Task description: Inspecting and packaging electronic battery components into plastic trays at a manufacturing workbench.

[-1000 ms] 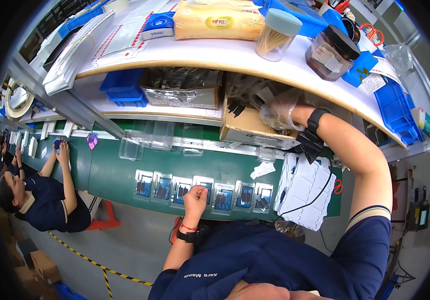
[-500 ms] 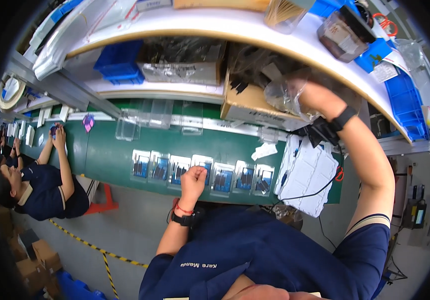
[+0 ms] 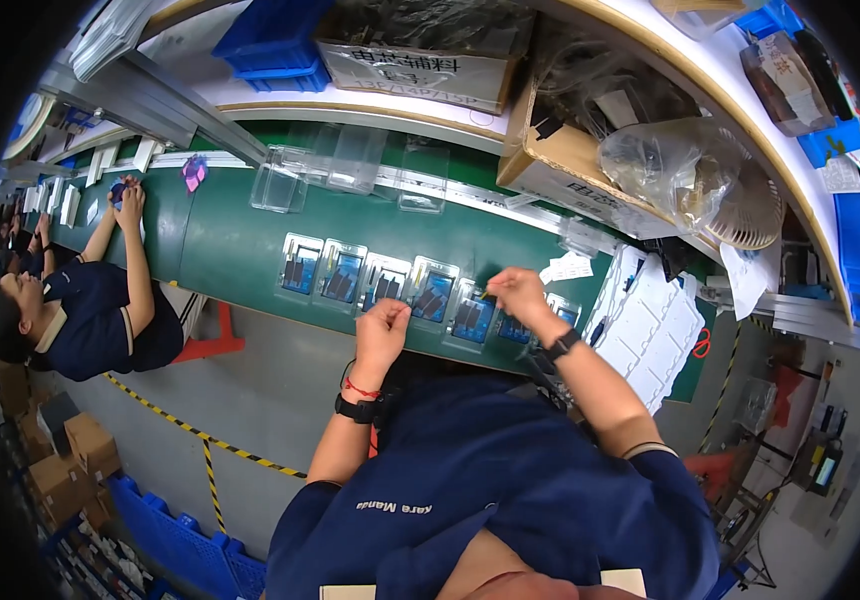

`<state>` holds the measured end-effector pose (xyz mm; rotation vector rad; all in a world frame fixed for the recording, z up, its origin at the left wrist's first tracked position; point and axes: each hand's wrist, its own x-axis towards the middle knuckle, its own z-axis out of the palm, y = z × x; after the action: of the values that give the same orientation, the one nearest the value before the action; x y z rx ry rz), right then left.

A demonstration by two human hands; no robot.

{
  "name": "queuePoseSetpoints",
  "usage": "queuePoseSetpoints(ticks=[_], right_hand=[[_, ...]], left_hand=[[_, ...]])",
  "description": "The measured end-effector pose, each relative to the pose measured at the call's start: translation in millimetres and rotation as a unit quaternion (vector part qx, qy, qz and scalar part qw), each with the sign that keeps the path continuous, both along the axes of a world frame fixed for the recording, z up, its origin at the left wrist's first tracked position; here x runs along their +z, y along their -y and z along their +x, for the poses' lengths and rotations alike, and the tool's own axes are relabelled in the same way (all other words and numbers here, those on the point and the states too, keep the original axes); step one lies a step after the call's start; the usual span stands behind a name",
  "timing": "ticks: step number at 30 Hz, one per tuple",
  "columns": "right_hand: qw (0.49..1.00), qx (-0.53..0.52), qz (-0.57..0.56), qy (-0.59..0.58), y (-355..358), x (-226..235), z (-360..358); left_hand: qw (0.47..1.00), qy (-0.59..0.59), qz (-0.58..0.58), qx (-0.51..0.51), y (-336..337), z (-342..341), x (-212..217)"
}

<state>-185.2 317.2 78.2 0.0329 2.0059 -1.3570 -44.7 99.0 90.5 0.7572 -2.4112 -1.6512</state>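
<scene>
Clear plastic trays stand in a row on the green bench, each with blue and black flat pieces inside. My left hand (image 3: 383, 332) is closed in a pinch at the near edge of the third tray (image 3: 386, 277). Whether anything is between those fingertips is hidden. Over the row's right part, my right hand (image 3: 520, 294) pinches something tiny and yellowish, too small to name, just above the fifth tray (image 3: 472, 317). The fourth tray (image 3: 433, 292) lies between my two hands. My right hand and wrist partly cover the trays at the right end.
An open cardboard box (image 3: 590, 195) with plastic bags sits on the shelf beyond the bench. Empty clear trays (image 3: 280, 180) lie at the back. White moulded trays (image 3: 647, 325) are stacked at right, near a paper slip (image 3: 566, 267). A co-worker (image 3: 100, 300) works at left.
My right hand has come down from the cardboard box on the shelf to the tray row. My left hand stays pinched near the third tray. The view has shifted.
</scene>
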Motion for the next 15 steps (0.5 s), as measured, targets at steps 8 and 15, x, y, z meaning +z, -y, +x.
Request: queuePoseSetpoints(ticks=[8,15], right_hand=[[0.969,0.070,0.079,-0.223,36.1,-53.8,17.2],[0.956,0.036,-0.016,-0.292,6.3,73.5,13.6]], left_hand=[[0.999,-0.023,-0.017,-0.045,6.8,14.2,-1.9],[0.991,-0.077,-0.063,-0.088,15.1,-35.2,89.5]])
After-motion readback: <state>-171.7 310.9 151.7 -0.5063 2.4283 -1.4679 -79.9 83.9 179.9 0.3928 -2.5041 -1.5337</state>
